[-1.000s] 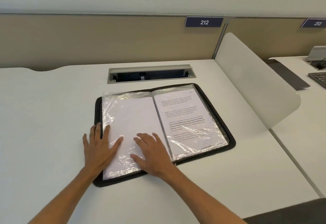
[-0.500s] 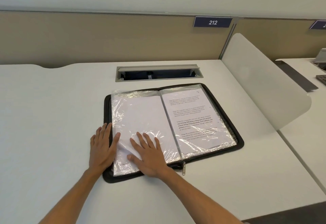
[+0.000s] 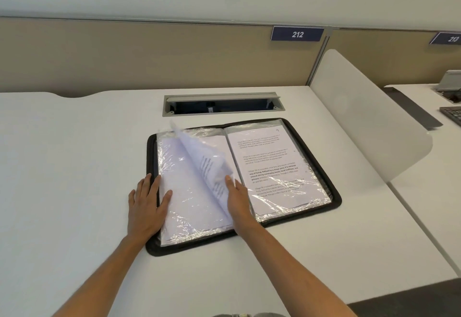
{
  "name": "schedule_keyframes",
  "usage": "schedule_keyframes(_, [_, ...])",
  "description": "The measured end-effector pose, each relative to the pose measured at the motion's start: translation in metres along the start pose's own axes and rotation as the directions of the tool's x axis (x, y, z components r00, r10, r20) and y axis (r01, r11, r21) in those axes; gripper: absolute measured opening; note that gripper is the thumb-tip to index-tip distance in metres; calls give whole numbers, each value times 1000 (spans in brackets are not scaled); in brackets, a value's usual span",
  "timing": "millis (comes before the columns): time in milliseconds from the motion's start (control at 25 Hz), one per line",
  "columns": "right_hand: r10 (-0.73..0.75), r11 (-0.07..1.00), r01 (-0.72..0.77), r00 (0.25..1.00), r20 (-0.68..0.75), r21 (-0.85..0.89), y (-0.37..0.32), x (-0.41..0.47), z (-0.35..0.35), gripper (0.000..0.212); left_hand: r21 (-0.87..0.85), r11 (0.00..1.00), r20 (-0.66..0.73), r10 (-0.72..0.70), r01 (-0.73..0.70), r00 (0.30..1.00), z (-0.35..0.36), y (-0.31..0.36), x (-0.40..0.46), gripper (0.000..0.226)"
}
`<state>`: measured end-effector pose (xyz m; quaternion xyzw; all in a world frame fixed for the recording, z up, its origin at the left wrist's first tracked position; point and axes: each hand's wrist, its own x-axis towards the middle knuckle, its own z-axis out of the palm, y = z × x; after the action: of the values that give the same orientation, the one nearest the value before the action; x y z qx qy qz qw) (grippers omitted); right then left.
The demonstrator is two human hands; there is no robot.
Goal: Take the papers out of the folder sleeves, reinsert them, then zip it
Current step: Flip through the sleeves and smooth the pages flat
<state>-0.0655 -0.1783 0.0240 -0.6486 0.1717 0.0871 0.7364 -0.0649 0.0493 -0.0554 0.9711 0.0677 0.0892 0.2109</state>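
Observation:
A black zip folder (image 3: 335, 193) lies open on the white desk. Its right side shows a printed paper in a clear sleeve (image 3: 270, 164). On its left side one plastic sleeve with a paper (image 3: 199, 164) is lifted and curls over toward the right, blurred by motion. My right hand (image 3: 240, 202) holds that sleeve at its lower edge, thumb on top and fingers hidden beneath it. Flat on the folder's left border lies my left hand (image 3: 146, 207), its fingers straight and its thumb on the lower sleeve (image 3: 184, 214).
An open cable tray (image 3: 222, 104) sits in the desk just behind the folder. A white divider panel (image 3: 361, 122) stands to the right, with a keyboard (image 3: 452, 114) on the neighbouring desk. The desk's front edge runs at the lower right.
My right hand was flat on the left sleeve; it has now lifted that sleeve and swung it up toward the right. My left hand stays flat at the folder's left edge.

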Motion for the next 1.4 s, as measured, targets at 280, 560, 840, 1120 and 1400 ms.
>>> schedule_keyframes(280, [-22, 986, 77, 937, -348, 145, -18, 4, -59, 14, -2, 1000, 0, -6, 6, 1000, 0, -1, 0, 71])
schedule_keyframes(560, [6, 987, 65, 894, -447, 144, -28, 14, -132, 68, -54, 998, -61, 10, -14, 998, -2, 6, 0, 68])
schedule_keyframes(840, [-94, 996, 77, 845, -527, -53, -28, 17, -169, 26, -97, 966, -149, 224, -240, 963, 6, 68, -2, 54])
schedule_keyframes(1120, [-144, 989, 92, 806, -574, -119, -26, 21, -196, 12, -21, 917, -9, 399, -399, 917, 31, 106, -30, 63])
schedule_keyframes(1400, [-642, 508, 70, 696, -323, -858, -6, 25, -207, 61, 89, 895, 195, 415, -437, 889, 29, 106, -44, 112])
